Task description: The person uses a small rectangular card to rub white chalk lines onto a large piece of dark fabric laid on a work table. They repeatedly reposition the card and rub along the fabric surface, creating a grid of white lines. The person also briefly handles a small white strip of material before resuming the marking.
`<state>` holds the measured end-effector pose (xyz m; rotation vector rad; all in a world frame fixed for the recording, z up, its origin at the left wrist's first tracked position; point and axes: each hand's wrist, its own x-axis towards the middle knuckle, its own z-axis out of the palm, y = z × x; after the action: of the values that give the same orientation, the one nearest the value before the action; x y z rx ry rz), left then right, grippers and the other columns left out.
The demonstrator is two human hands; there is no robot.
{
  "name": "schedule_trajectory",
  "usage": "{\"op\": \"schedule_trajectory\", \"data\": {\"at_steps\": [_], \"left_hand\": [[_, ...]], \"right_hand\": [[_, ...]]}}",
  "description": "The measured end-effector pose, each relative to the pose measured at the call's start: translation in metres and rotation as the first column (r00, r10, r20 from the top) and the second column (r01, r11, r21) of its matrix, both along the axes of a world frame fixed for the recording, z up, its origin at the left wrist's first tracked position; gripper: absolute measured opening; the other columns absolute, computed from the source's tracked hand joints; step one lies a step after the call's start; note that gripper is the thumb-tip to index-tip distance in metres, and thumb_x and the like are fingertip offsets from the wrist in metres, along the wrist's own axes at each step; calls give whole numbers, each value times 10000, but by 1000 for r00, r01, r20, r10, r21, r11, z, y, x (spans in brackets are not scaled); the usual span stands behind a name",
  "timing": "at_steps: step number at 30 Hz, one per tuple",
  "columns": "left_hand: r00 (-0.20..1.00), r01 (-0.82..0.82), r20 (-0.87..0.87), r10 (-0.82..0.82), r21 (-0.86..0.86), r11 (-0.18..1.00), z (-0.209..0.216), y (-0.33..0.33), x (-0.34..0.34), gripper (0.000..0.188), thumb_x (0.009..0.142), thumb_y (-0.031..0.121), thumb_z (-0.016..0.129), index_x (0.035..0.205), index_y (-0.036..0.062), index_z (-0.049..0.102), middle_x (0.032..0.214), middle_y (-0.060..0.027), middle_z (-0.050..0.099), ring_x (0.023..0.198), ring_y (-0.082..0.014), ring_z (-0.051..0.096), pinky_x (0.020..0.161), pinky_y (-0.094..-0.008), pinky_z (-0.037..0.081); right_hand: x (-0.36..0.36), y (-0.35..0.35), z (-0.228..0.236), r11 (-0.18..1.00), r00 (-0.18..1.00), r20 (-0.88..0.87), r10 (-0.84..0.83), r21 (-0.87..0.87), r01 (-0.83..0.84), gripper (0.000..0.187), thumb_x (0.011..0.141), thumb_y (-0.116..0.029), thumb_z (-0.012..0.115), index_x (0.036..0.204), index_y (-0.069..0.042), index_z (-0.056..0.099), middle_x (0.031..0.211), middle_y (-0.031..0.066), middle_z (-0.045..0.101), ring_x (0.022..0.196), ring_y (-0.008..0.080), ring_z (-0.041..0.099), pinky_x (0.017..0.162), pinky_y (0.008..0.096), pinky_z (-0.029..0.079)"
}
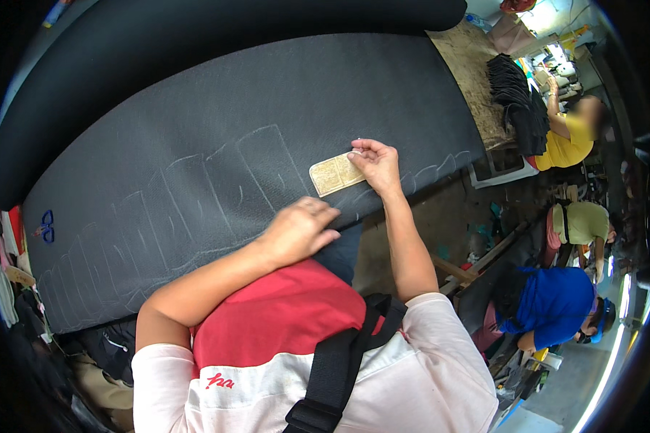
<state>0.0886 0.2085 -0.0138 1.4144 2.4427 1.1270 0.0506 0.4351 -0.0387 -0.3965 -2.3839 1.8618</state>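
Observation:
A sheet of black textured material (354,86) spreads in front of me, marked with pale chalk-like outlines. My right hand (379,169) pinches the right end of a small yellowish flat template (332,174) with rounded corners and a line across it. The template lies on or just above the sheet; I cannot tell which. Nearer to my body, my left hand (297,229) is at the sheet's near edge, just below the template's left end. Its thumb is apart from the fingers, whose tips are slightly blurred, and nothing shows in it.
A thick black roll (217,32) runs along the far edge. Blue-handled scissors (47,226) lie at far left. Black cut pieces (516,101) are stacked on a wooden tabletop (464,68) at right. People in yellow (567,144), pale green (583,222) and blue (552,303) work at the right.

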Motion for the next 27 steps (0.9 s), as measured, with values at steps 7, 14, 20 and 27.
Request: {"op": "schedule_trajectory", "data": {"at_steps": [7, 14, 20, 27], "left_hand": [[997, 6, -65, -31, -351, 936, -19, 58, 15, 876, 763, 489, 646, 1360, -60, 315, 1415, -361, 169, 1334, -507, 137, 1059, -587, 189], [993, -13, -112, -36, -409, 913, -28, 58, 16, 902, 773, 520, 614, 1374, -65, 281, 1437, -325, 171, 1359, -459, 121, 1084, -557, 149], [988, -27, -149, -41, -425, 905, -27, 60, 15, 904, 771, 508, 623, 1369, -75, 279, 1428, -318, 199, 1358, -456, 129, 1086, -557, 146], [973, -39, -216, -83, -509, 860, -27, 64, 18, 833, 773, 479, 633, 1297, -108, 359, 1305, -320, 391, 1304, -472, 248, 1087, -550, 171]], "right_hand": [[1, 1, -3, 967, 996, -84, 28, 254, -6, 144, 790, -37, 674, 923, 16, 683, 790, 32, 654, 676, 47, 567, 623, 186, 472], [2, 28, 19, 996, 985, -158, -73, -63, 64, 186, 864, -13, 551, 1040, 41, 578, 821, 82, 661, 701, 91, 604, 629, 209, 489], [13, -11, 25, 986, 991, -57, 119, -107, -125, 159, 819, 24, 491, 963, 51, 552, 783, 86, 663, 682, 100, 610, 620, 237, 508], [14, -39, 42, 753, 836, 41, 547, 410, -514, 121, 712, -26, 615, 799, 35, 673, 766, 131, 674, 709, 186, 653, 675, 298, 521]]}}
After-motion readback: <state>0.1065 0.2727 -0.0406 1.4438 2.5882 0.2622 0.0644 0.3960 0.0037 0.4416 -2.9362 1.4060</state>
